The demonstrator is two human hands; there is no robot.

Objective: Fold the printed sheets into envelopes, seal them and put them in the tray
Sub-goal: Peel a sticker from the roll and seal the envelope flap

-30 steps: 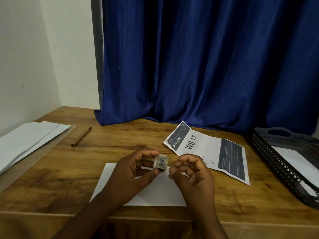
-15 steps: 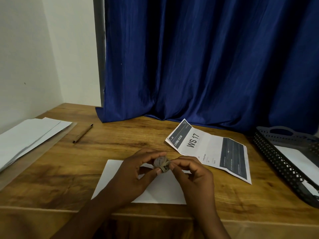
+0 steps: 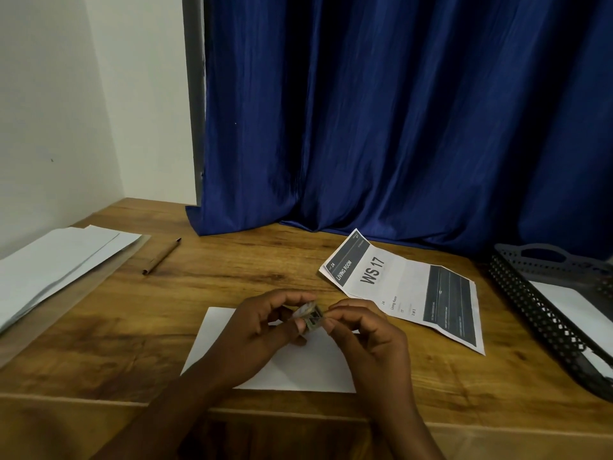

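A white envelope (image 3: 308, 366) lies flat near the table's front edge. Above it, my left hand (image 3: 262, 330) pinches a small roll of stamp-like stickers (image 3: 310, 315) between thumb and fingers. My right hand (image 3: 368, 340) meets it from the right, its fingertips pinching the roll's edge. A printed sheet (image 3: 404, 287) marked "WS 17", creased into thirds, lies just right of my hands. The black mesh tray (image 3: 530, 310) at the far right holds a white envelope (image 3: 577, 310).
A stack of white envelopes (image 3: 56, 267) lies at the left edge of the wooden table (image 3: 132, 333). A brown pen (image 3: 162, 256) rests beside it. A blue curtain (image 3: 398, 127) hangs along the back.
My right fingertips have closed onto the sticker roll, which has tilted flatter in my left hand. Both hands stay over the envelope.
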